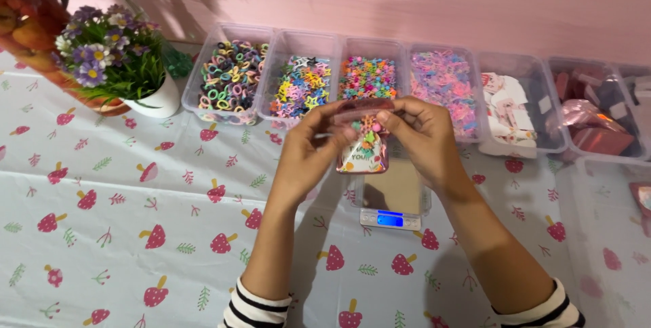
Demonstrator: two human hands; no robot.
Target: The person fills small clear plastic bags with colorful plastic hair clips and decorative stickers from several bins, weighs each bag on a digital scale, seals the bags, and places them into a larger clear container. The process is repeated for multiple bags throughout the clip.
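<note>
We pinch a small pouch [364, 146] between left hand [308, 152] and right hand [422, 135], above the scale [392, 207] near the table's [135, 247] far edge

Home craft-packing table: bead bins [302, 84], small scale [391, 218], mushroom-print tablecloth [135, 233].

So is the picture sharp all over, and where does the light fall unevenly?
In the head view, both hands, left and right, and the small pouch look slightly soft; the clear bins are crisper; the pink wall carries diagonal shadows at upper left; the arms cast faint shadows on the mushroom-print tablecloth; the scale's display glows blue.
</note>
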